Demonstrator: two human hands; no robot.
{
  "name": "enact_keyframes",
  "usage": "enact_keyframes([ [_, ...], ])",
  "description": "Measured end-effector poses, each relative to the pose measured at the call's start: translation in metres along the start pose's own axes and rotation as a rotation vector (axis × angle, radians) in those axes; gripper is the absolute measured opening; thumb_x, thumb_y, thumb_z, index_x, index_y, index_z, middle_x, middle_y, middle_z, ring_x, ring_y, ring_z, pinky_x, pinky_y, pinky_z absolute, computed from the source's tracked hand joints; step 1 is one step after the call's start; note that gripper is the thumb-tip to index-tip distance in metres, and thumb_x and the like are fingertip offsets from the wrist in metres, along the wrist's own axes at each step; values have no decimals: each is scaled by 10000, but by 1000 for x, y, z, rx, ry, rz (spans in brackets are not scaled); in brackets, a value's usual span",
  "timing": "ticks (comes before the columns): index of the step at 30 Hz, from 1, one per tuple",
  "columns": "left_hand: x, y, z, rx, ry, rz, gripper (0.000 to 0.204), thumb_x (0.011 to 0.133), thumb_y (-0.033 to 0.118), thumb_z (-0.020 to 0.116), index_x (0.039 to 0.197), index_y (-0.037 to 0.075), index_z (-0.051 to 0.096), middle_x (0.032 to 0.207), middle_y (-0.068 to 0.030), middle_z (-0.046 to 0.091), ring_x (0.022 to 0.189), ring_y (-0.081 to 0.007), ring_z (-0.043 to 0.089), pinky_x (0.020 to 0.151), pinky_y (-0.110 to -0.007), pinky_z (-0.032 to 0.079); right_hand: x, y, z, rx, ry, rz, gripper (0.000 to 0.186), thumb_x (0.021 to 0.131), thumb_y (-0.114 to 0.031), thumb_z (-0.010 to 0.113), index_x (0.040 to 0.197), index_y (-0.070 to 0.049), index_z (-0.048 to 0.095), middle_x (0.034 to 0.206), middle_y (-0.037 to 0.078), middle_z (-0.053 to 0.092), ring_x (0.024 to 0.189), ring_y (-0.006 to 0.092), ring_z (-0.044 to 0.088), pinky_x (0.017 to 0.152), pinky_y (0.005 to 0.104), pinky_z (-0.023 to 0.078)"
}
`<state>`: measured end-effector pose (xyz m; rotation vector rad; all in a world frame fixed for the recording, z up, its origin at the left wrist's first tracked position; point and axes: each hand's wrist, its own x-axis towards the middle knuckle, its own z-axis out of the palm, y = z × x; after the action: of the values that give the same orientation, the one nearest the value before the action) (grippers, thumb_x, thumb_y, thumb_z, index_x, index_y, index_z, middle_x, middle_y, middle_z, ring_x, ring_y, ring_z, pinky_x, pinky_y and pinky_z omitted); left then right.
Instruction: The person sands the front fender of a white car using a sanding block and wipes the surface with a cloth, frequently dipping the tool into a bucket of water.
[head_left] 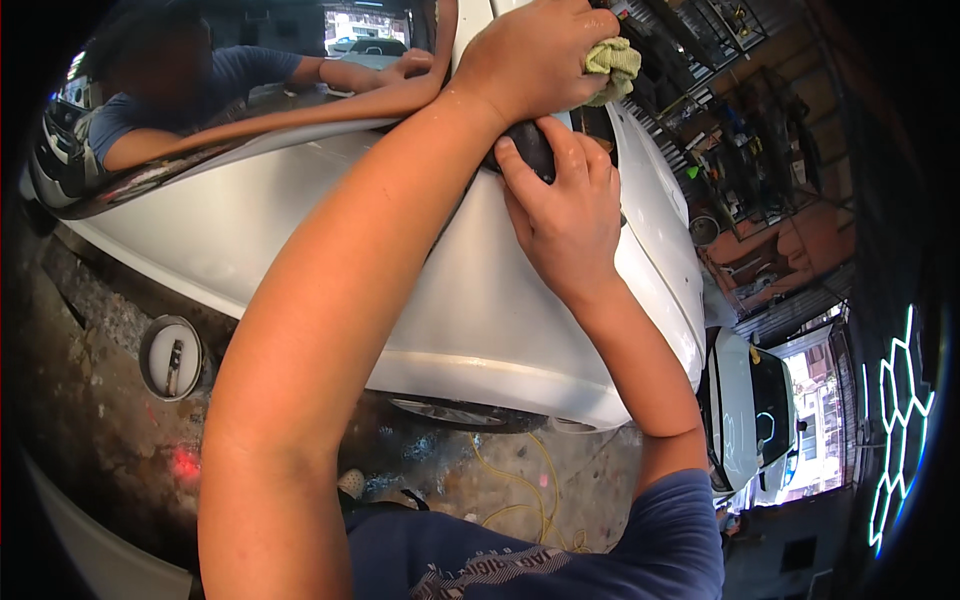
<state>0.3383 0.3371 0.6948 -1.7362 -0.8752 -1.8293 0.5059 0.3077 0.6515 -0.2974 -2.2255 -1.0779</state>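
Observation:
A silver-white car body [480,300] fills the middle of the view, with a dark side window at upper left. My left hand [540,55] reaches over the panel near the window's corner, its fingers closed round a crumpled yellow-green cloth [612,72]. Just below it, my right hand [572,205] grips a rounded black block [528,150] resting against the bodywork. The thumb lies on the near side of that block and the fingers curl over its far side. My left wrist hides part of the block and the panel behind it.
A round bucket [172,358] with a tool in it stands on the stained floor at left. A yellow hose [545,490] curls below the car's wheel. Cluttered shelves [750,150] line the right side, and another white car [735,410] is parked near the bright opening.

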Motion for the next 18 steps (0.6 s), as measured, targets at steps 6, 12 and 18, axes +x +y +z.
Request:
enact_keyframes([
  [6, 2, 2, 0, 40, -31, -31, 310, 867, 299, 783, 982, 84, 592, 977, -140, 611, 925, -358, 651, 802, -462, 547, -41, -15, -2, 140, -117, -69, 378, 807, -92, 767, 1177, -165, 745, 1368, 119, 616, 1152, 323, 608, 893, 421, 511],
  [12, 0, 2, -1, 46, 21, -4, 321, 864, 319, 789, 979, 91, 596, 973, -125, 616, 925, -347, 655, 801, -452, 552, -25, -3, -5, 172, -141, -103, 396, 805, -93, 769, 1195, -155, 740, 1396, 129, 615, 1187, 305, 614, 907, 416, 508],
  [18, -1, 1, 3, 21, 55, 26, 308, 864, 309, 789, 969, 90, 599, 962, -127, 620, 927, -348, 656, 803, -451, 550, -8, 12, -7, 175, -144, -191, 379, 800, -100, 763, 1176, -136, 734, 1385, 127, 626, 1188, 290, 616, 905, 417, 513],
])
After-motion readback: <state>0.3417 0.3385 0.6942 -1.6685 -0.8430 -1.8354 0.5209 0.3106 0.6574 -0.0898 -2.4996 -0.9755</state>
